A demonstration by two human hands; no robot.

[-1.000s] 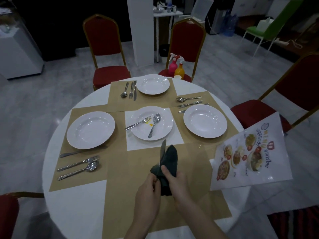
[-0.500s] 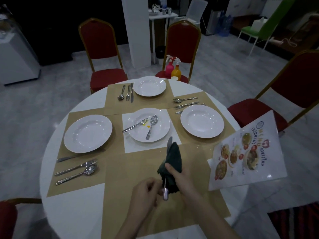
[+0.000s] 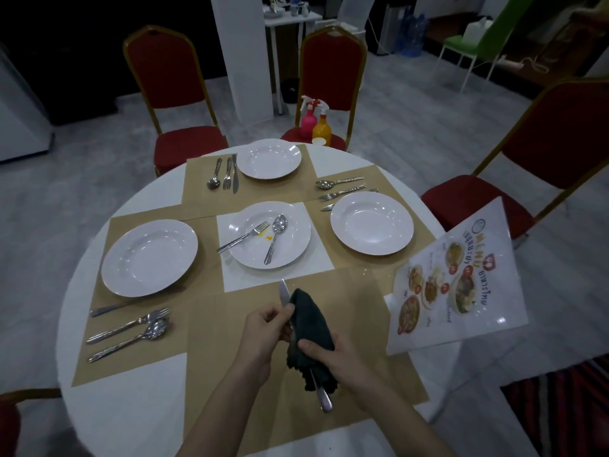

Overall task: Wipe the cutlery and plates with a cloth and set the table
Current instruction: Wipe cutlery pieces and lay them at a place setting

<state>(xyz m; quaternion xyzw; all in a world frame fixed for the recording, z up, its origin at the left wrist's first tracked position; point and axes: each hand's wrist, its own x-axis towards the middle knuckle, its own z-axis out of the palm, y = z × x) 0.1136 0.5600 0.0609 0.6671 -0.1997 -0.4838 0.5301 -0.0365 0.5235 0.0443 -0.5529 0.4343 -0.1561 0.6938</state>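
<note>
Over the near brown placemat (image 3: 230, 384), my left hand (image 3: 263, 334) pinches a table knife (image 3: 284, 293) near its blade. My right hand (image 3: 333, 352) grips a dark cloth (image 3: 309, 328) wrapped round the knife's middle. The blade tip sticks out above the cloth and the handle end shows below it. A dirty white plate (image 3: 296, 245) with a yellow smear lies in the table's middle, and a fork (image 3: 242, 237) and a spoon (image 3: 276, 235) rest on it. Clean white plates lie at the left (image 3: 148, 258), far side (image 3: 268, 159) and right (image 3: 371, 223), each with cutlery beside it.
A printed menu sheet (image 3: 461, 285) hangs over the round table's right edge. Red chairs stand around the table; two spray bottles (image 3: 314, 122) and a small cup sit on the far chair's seat. A white pillar rises behind.
The cloth has slid along the knife toward its handle. My left hand has shifted from the handle end to the blade side. Both hands sit slightly lower and nearer to me.
</note>
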